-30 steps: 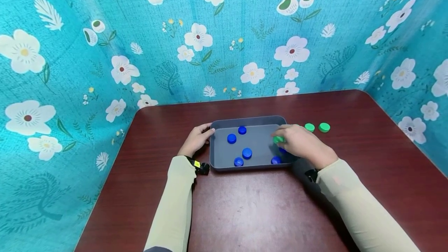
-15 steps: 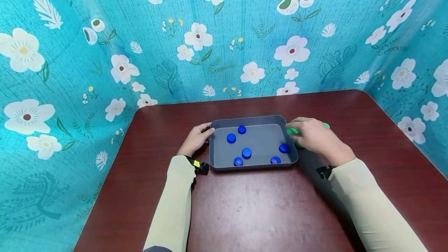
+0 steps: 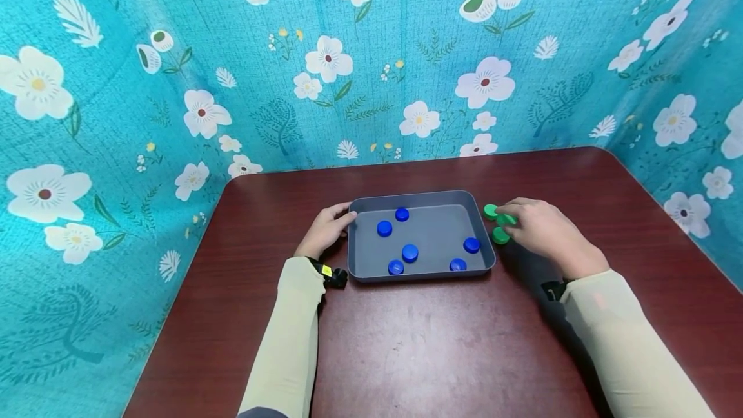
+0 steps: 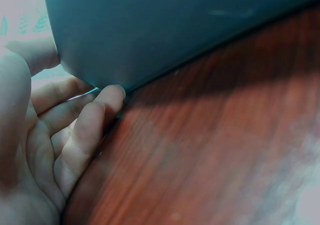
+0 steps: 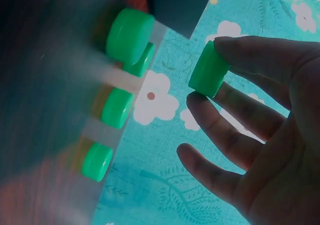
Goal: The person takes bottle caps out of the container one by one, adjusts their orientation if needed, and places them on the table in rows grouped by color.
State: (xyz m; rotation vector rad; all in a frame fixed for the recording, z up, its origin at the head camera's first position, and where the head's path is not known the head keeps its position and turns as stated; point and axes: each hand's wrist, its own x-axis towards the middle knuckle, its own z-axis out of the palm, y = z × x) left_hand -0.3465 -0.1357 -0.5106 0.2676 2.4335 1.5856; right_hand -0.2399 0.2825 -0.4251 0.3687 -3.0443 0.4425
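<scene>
My left hand (image 3: 324, 232) holds the left end of a dark grey tray (image 3: 422, 276). In the left wrist view its thumb meets the tray wall (image 4: 150, 30) and its fingers lie along the lower edge. Several blue bottle caps (image 3: 409, 253) are spread over the tray floor. Just right of the tray, my right hand (image 3: 540, 228) pinches a green bottle cap (image 5: 209, 70) between thumb and fingers, lifted above the table. Two green caps, one nearer (image 3: 501, 235) and one farther (image 3: 490, 211), lie beside the tray's right wall. The right wrist view has further green caps (image 5: 117, 107) that the hand hides from the head view.
A dark red-brown wooden table (image 3: 406, 347) bears everything. Behind it and along both sides hangs a turquoise flowered curtain (image 3: 360, 82). The tray's low rim (image 3: 484, 224) stands between the blue caps inside and the green caps outside.
My right hand has moved right, from over the tray, across its right rim, to outside it, with the green cap in its fingers. The left hand and the tray have stayed put.
</scene>
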